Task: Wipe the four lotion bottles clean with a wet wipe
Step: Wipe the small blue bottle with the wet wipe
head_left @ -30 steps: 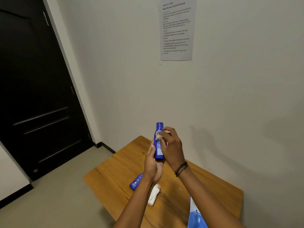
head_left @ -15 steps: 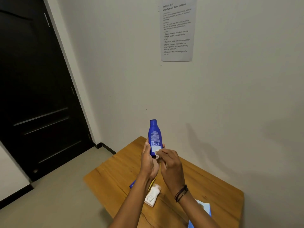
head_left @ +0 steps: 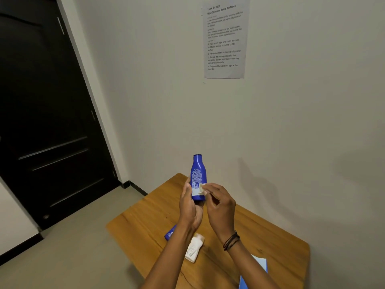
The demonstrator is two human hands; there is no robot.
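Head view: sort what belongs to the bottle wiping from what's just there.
Job: upright blue bottle in left hand; wet wipe pinched by right hand; lying blue bottle; white bottle; blue packet.
Not in use: wall notice; black door.

Wooden table (head_left: 270, 243) against the wall — blue bottle (head_left: 170, 234) and white bottle (head_left: 194, 249) lying close together, blue pack (head_left: 261, 264) further right.

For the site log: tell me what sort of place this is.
Probably a plain indoor room set up for recording tasks: a printed task sheet on the bare wall, a black panelled door, and a wooden table.
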